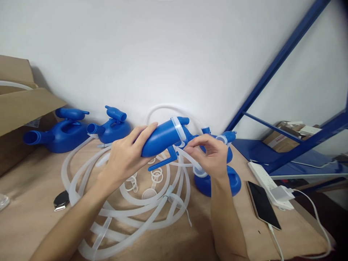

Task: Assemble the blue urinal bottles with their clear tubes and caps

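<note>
My left hand [127, 152] is wrapped around a blue plastic cup-shaped piece [160, 137], tilted over the table. Around its right end runs a translucent white band [178, 129]. Below the piece hangs a blue L-shaped handle [164, 164]. Just right of the band, my right hand [210, 154] is closed in a pinch; what lies between its fingertips is too small to tell. A translucent tube [190, 158] passes under those fingers. Behind and below my right hand, blue plastic bottles [234, 181] are partly hidden.
Coiled translucent tubing [146, 206] spreads over the table, with white plastic rings [157, 175] inside it. Two blue jugs [66, 136] stand left near a cardboard box [27, 108]. A dark watch-like object [61, 200] lies left. A phone [263, 204] and power strip [269, 185] lie right, beside blue shelving [277, 61].
</note>
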{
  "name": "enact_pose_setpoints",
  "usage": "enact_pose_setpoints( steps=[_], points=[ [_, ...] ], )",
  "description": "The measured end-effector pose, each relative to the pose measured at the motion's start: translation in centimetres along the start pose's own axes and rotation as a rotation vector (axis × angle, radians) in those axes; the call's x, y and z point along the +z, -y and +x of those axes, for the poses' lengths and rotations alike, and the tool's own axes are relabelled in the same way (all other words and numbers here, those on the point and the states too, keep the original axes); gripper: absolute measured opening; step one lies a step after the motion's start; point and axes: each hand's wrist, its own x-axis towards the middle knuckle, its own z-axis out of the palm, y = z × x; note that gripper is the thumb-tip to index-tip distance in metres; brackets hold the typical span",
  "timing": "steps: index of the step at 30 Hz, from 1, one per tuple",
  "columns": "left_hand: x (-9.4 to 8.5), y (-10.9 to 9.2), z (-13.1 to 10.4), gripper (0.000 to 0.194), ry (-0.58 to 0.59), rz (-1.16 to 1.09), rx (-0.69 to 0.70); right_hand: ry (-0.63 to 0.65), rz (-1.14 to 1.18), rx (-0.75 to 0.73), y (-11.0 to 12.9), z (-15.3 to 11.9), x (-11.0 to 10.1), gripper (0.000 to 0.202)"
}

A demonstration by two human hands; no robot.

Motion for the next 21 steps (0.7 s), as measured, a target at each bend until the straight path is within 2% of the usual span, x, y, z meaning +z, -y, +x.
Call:
enact_pose_setpoints(
  steps=[2,4,5,7,10,17,21],
  points=[
    [0.0,0.0,0.0,0.07,0.041,-0.029,0.027,-0.029,0.061,0.027,-0.1,0.0,0.3,0.034],
    [0.0,-0.2,0.1,0.067,0.078,-0.065,0.099,0.058,0.092,0.009,0.1,-0.1,1.0,0.055],
    [0.0,-0.3,0.1,0.064,0.097,-0.082,0.14,0.106,0.099,-0.013,0.2,-0.2,1.4,0.057],
    [-0.1,-0.6,0.1,0.057,0.123,-0.096,0.21,0.146,0.119,-0.044,0.5,-0.4,2.3,0.05],
    [-0.2,-0.8,-0.1,0.047,0.122,-0.052,0.261,0.103,0.13,-0.01,0.8,-0.6,3.3,0.039],
    [-0.2,-1.5,-0.1,0.045,0.034,0.16,0.318,-0.024,0.148,0.25,1.2,-0.8,3.9,0.034],
    [-0.3,-2.1,0.0,0.045,0.07,0.23,0.321,-0.021,0.197,0.311,0.6,-0.6,4.0,0.038]
  ],
)
